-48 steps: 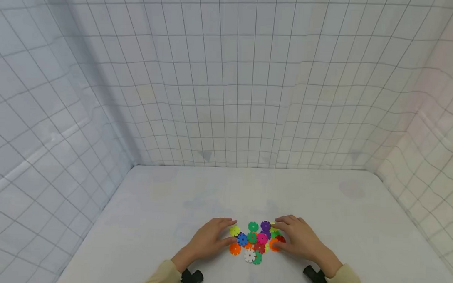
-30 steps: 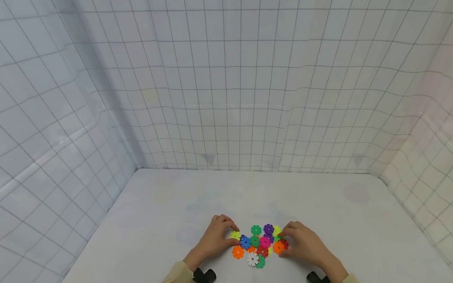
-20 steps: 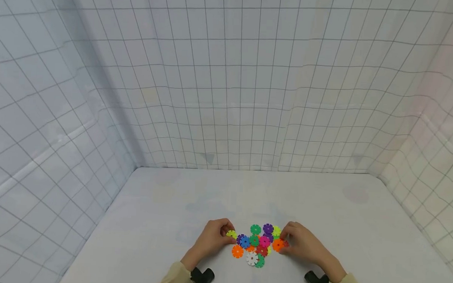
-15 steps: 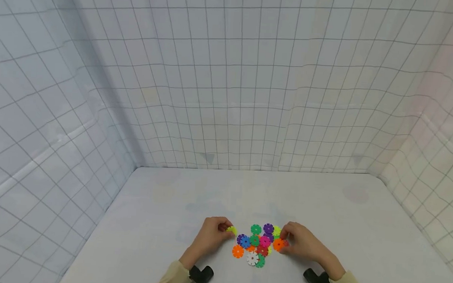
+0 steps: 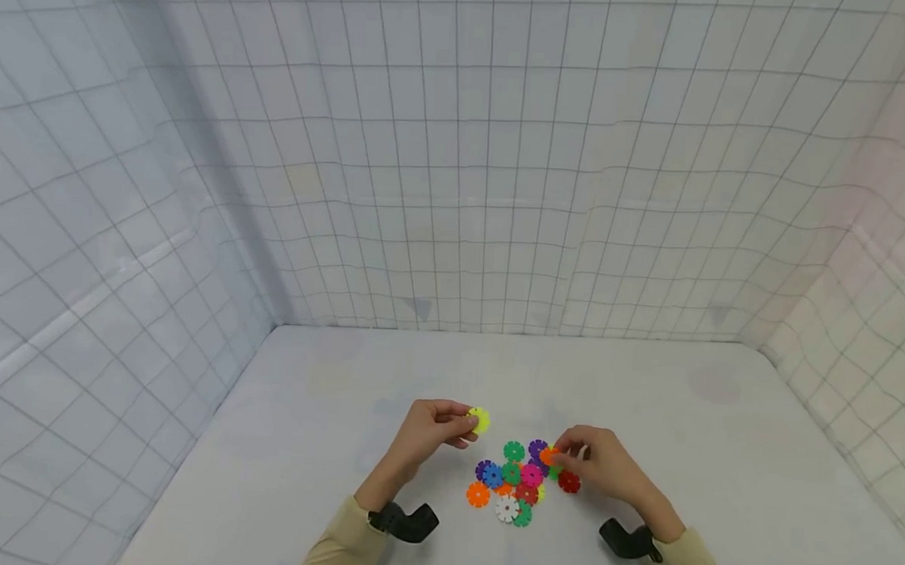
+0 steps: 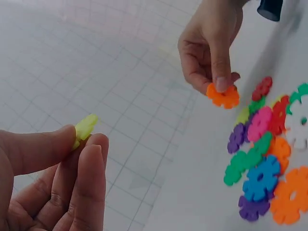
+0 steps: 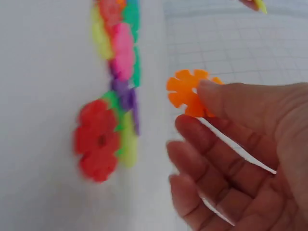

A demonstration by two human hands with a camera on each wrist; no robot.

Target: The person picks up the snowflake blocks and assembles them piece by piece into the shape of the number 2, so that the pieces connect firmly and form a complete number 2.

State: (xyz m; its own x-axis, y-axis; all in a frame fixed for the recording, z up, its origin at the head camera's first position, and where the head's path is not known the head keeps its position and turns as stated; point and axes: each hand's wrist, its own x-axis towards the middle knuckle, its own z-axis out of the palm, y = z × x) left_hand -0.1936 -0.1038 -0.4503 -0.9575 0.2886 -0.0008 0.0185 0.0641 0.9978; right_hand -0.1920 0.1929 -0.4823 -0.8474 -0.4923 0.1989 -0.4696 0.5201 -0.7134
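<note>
My left hand pinches a yellow notched plastic disc between thumb and fingers, raised above the table; in the left wrist view this yellow disc shows nearly edge-on. An orange notched disc is pinched between thumb and forefinger of my right hand, close over the right side of the pile. Beneath lie several more discs, among them a dark red one, a pink one, a blue one, a white one and a loose orange one.
The discs lie together, partly overlapping, on a white table. Grid-patterned white curtains rise behind and at both sides. A black wrist camera sits on the left wrist, another black camera on the right.
The left hand has taken the yellow disc from the pile's left edge and lifted it. The right hand has picked up an orange disc from beside the dark red one, uncovering the latter.
</note>
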